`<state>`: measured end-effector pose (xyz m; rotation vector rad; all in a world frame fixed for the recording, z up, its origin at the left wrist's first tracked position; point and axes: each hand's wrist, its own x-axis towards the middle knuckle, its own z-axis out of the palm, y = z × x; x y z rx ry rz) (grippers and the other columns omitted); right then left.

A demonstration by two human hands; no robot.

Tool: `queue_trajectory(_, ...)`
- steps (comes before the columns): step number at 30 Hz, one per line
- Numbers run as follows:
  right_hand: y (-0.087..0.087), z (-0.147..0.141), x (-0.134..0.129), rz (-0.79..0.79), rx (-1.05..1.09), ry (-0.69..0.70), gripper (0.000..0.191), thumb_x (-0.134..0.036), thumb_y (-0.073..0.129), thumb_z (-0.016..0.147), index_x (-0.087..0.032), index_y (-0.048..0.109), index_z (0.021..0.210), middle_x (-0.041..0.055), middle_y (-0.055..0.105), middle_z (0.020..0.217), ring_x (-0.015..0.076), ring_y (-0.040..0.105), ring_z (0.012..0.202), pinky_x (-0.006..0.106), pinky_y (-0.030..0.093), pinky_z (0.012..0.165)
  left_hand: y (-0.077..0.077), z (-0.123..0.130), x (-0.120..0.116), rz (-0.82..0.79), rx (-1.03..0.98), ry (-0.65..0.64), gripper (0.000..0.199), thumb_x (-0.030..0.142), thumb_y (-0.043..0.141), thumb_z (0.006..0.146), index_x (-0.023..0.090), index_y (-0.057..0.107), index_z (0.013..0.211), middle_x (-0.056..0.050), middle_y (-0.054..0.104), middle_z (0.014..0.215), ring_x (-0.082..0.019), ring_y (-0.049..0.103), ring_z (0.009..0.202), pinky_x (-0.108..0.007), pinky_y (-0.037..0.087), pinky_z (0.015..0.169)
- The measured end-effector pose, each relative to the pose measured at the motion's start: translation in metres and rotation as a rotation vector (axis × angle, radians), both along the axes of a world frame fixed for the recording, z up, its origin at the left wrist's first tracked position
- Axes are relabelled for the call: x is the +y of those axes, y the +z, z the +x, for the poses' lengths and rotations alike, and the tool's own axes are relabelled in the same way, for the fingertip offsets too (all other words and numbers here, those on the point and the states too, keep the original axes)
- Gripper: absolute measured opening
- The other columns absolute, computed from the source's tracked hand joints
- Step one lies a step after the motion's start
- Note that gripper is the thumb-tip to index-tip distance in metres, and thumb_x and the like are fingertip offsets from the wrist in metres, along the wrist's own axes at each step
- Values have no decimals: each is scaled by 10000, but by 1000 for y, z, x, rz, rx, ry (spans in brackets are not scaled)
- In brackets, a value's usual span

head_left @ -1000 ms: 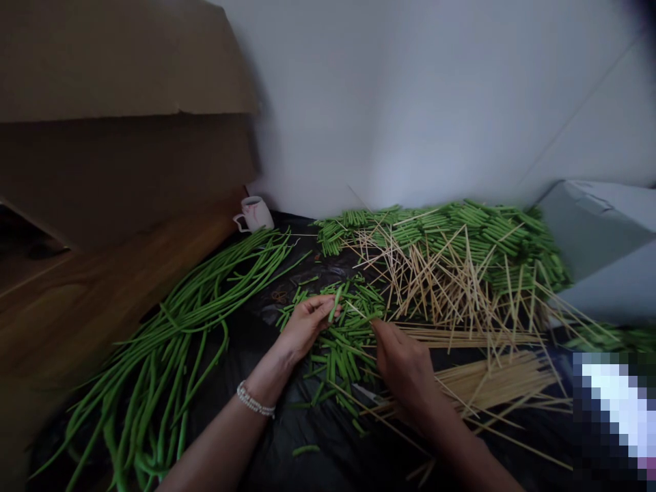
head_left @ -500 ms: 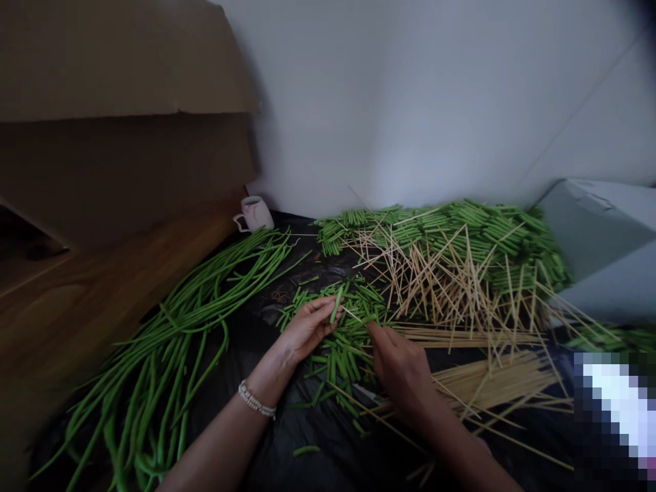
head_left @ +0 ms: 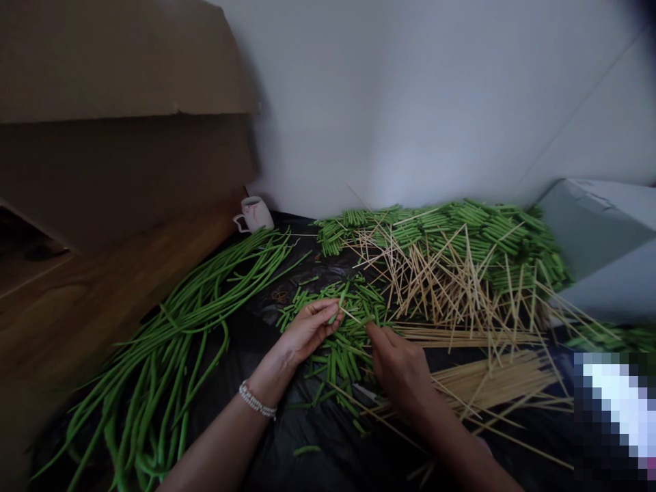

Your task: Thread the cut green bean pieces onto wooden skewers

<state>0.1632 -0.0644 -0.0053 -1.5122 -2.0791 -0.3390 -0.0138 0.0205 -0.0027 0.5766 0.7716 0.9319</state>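
Observation:
My left hand (head_left: 311,329) pinches a short cut piece of green bean (head_left: 342,298) upright between thumb and fingers. Closed around a thin wooden skewer (head_left: 351,315), my right hand (head_left: 401,360) points it leftward, and its tip meets the bean piece. How deep the tip sits in the bean I cannot tell. Beneath both hands lies a loose heap of cut bean pieces (head_left: 348,359). Beyond my right hand, finished rows of skewered beans (head_left: 461,229) are stacked, their bare sticks (head_left: 441,280) fanning toward me.
Long uncut beans (head_left: 195,321) spread over the black plastic sheet (head_left: 287,458) at left. A mug (head_left: 256,214) stands by the wall, near a large cardboard box (head_left: 123,61). Loose skewers (head_left: 497,383) lie at right, with a pale box (head_left: 605,225) behind. Rubber bands (head_left: 279,295) lie on the sheet.
Both hands stay almost where they were. The bean piece in my left hand has shifted very slightly, with the skewer still against it.

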Motion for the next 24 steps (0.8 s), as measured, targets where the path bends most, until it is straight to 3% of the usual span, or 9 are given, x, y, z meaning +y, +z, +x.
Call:
queue_trajectory(14,-1,-1,-2,-63,-13,-14,290,-65,428,852,-154,641,1028,8,632,696,141,582,563,283,330,518,0,-1,1,44,105,29,293,208,892,531,128,764,782,-32,711,735,-93,632,693,-215,495,728)
queue_trajectory(20,-3,-2,-2,-75,5,-9,303,-49,427,832,-161,633,1025,17,658,728,139,598,587,273,336,518,-1,0,-1,177,217,33,287,262,871,575,139,764,811,-29,706,712,-101,617,666,-230,470,702)
queue_trajectory(24,-3,-1,-2,-93,14,-20,284,-71,424,850,-171,632,1016,10,647,707,135,597,586,266,332,523,1,2,-3,163,215,22,299,282,856,603,152,750,850,-20,694,724,-94,604,659,-220,459,681)
